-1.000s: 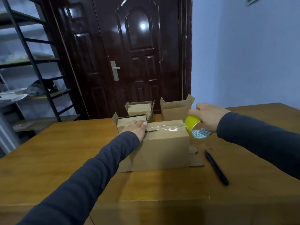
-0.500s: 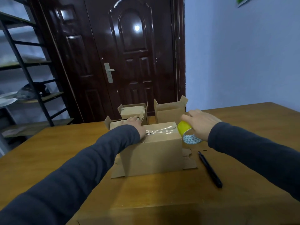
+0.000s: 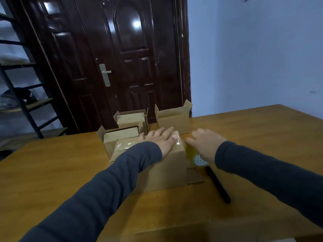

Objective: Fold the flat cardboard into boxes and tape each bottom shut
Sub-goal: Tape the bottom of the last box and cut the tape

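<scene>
A cardboard box (image 3: pixel 164 170) stands bottom-up in the middle of the wooden table (image 3: pixel 52 172). Clear tape (image 3: pixel 125 144) runs along its top seam. My left hand (image 3: pixel 161 138) lies flat, fingers spread, on the right end of that seam. My right hand (image 3: pixel 205 145) is just right of the box and grips a yellow tape roll (image 3: pixel 196 158), which is blurred and held low against the box's right side.
Three open-topped boxes stand behind: one (image 3: pixel 118 137) touching the taped box, one (image 3: pixel 132 119) further back, one (image 3: pixel 173 118) at the back right. A black pen (image 3: pixel 218 186) lies right of the box. A dark door and a metal shelf rack are beyond the table.
My left hand slid right along the taped seam to the box's right end. My right hand dropped the tape roll lower beside the box's right side.
</scene>
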